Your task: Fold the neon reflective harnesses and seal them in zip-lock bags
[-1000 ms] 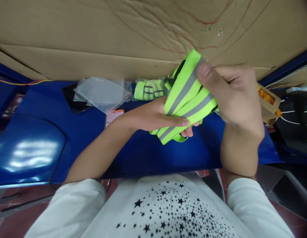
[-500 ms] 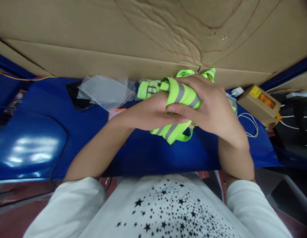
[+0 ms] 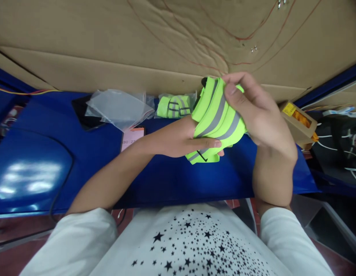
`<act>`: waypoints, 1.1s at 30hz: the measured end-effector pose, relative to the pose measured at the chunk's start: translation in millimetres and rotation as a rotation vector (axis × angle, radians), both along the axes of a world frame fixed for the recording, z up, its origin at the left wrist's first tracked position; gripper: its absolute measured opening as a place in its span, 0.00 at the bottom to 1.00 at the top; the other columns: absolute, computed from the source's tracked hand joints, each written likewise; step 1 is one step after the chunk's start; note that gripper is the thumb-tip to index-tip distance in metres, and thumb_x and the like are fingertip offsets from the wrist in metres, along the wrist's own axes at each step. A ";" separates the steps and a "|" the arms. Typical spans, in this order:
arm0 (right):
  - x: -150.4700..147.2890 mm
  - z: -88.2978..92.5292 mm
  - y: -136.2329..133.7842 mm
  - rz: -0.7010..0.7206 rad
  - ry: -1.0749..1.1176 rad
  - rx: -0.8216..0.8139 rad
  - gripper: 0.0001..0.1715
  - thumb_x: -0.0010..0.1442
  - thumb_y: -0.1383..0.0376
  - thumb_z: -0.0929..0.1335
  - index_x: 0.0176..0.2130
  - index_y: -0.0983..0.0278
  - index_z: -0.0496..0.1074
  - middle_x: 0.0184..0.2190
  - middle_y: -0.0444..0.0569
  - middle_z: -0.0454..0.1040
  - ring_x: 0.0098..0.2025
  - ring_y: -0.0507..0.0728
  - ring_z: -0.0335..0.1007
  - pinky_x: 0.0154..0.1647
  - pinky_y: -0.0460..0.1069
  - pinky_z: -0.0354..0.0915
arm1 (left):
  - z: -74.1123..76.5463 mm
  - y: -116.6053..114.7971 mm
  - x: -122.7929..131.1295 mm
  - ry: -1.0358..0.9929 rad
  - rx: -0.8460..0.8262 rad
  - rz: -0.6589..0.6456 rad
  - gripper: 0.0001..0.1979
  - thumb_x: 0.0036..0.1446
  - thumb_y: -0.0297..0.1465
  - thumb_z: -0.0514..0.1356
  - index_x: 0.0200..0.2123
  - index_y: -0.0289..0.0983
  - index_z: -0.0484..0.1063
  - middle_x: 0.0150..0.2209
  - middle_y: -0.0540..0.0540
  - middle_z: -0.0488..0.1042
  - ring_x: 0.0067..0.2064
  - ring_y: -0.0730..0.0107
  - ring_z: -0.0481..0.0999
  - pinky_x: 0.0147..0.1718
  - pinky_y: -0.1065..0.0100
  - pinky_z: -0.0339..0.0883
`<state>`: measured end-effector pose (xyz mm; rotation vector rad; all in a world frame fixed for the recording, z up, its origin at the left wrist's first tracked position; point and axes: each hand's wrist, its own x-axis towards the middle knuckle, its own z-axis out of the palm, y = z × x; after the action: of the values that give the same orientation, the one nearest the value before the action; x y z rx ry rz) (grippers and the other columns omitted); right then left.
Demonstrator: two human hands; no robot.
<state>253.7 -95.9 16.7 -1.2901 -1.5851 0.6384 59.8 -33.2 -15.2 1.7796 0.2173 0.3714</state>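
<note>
A neon yellow-green reflective strap (image 3: 216,119) with grey stripes is gathered in folded layers above the blue table. My left hand (image 3: 195,142) grips its lower left side, thumb across the front and most fingers hidden behind the fabric. At the upper right, my right hand (image 3: 249,101) pinches the strap's edge between thumb and fingers. A black piece shows at the bundle's top left corner. Behind my left wrist lies a similar folded reflective strap in a clear bag (image 3: 174,106), with dark buckles showing.
Clear plastic bags (image 3: 118,109) lie on the blue table (image 3: 166,180), partly over a black tablet-like object (image 3: 82,113). A lit phone (image 3: 133,137) is beside my left forearm. At the right stands an open-windowed cardboard box (image 3: 298,122). A cardboard panel (image 3: 109,69) rises behind.
The loose loops and hanging strap ends are now gathered into a more compact folded bundle. My right hand has moved from wrapping its front to pinching its upper right edge.
</note>
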 end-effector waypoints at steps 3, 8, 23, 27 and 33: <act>-3.9 4.5 -5.2 -0.067 -0.160 0.141 0.18 0.68 0.52 0.70 0.53 0.58 0.72 0.49 0.50 0.77 0.48 0.60 0.77 0.48 0.54 0.74 | 2.8 1.1 -3.8 0.024 0.064 0.023 0.11 0.64 0.37 0.64 0.42 0.37 0.83 0.39 0.46 0.84 0.43 0.58 0.84 0.42 0.66 0.77; -7.5 8.8 -12.2 0.175 -0.616 0.058 0.34 0.67 0.44 0.68 0.62 0.62 0.71 0.53 0.51 0.80 0.55 0.67 0.78 0.54 0.58 0.74 | 2.8 2.2 -6.6 0.001 0.129 0.054 0.09 0.58 0.36 0.70 0.39 0.38 0.83 0.39 0.47 0.84 0.43 0.59 0.83 0.43 0.67 0.76; -9.2 -1.7 -0.6 -0.089 -0.640 0.097 0.31 0.62 0.45 0.73 0.24 0.64 0.67 0.24 0.44 0.67 0.28 0.51 0.62 0.33 0.49 0.59 | -13.6 29.9 0.8 0.141 -0.013 -0.073 0.12 0.59 0.36 0.70 0.43 0.36 0.83 0.42 0.43 0.86 0.45 0.57 0.86 0.44 0.65 0.79; -9.3 -3.4 3.9 -0.055 -0.442 -0.036 0.34 0.62 0.42 0.72 0.21 0.64 0.65 0.18 0.40 0.60 0.23 0.49 0.54 0.25 0.48 0.52 | -18.8 35.4 -1.0 0.117 -0.162 -0.240 0.15 0.58 0.37 0.71 0.46 0.36 0.82 0.45 0.44 0.85 0.48 0.58 0.85 0.47 0.66 0.78; -0.1 -6.7 5.3 -0.044 -0.272 0.049 0.21 0.63 0.46 0.73 0.34 0.60 0.77 0.25 0.42 0.72 0.24 0.52 0.64 0.26 0.49 0.62 | -31.9 25.2 10.0 -0.060 -0.534 -0.311 0.21 0.56 0.35 0.73 0.52 0.39 0.80 0.50 0.40 0.83 0.51 0.53 0.84 0.53 0.57 0.78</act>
<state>253.6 -90.5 10.0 -1.4170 -1.7744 0.4070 69.8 -8.0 -47.1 1.2468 -0.0090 0.1238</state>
